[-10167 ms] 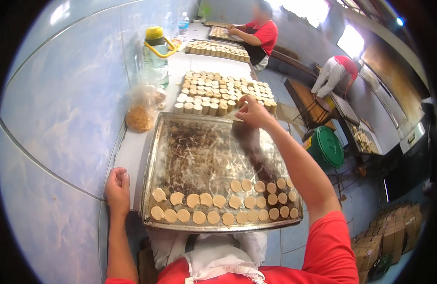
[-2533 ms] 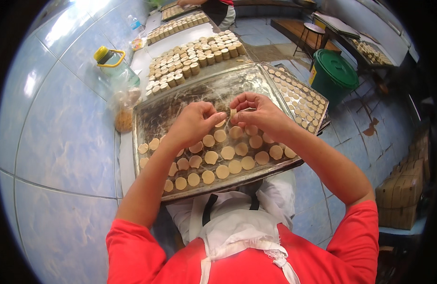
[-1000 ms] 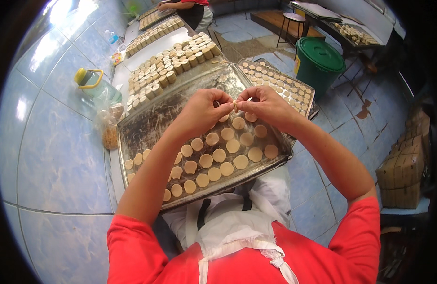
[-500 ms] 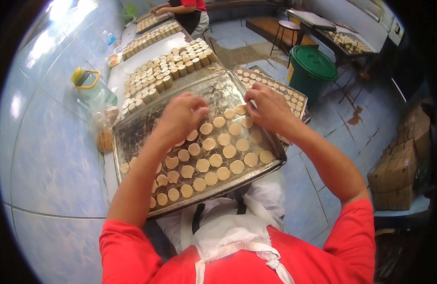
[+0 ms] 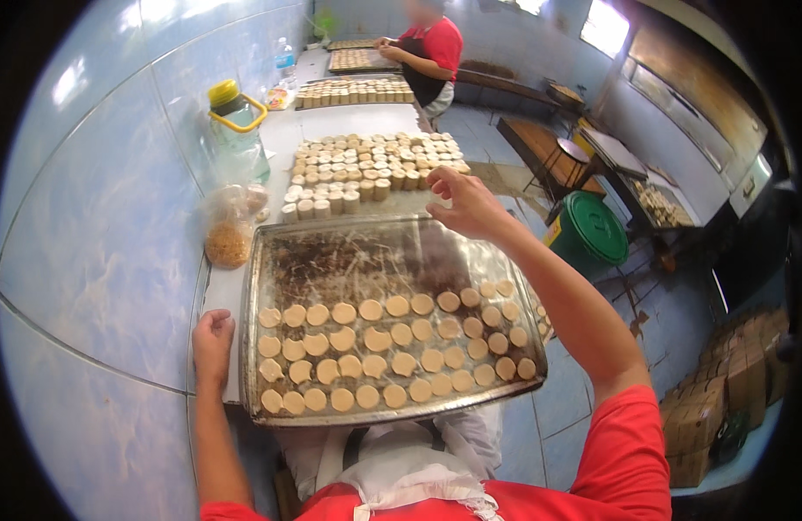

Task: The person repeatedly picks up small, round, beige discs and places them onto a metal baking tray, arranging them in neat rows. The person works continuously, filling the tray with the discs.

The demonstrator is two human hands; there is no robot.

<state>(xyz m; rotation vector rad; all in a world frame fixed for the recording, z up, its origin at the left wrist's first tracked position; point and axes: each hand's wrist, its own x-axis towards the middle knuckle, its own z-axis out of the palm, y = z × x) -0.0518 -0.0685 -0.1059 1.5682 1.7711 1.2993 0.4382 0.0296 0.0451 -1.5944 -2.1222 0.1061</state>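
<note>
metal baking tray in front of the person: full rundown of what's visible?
The metal baking tray is rectangular with a shallow raised rim, shiny but stained brown across its bare far half. Four rows of pale round dough discs fill the near half. It lies flat on the white counter, its near edge overhanging. The left hand rests at its left edge; the right hand hovers above the far right corner.
</note>
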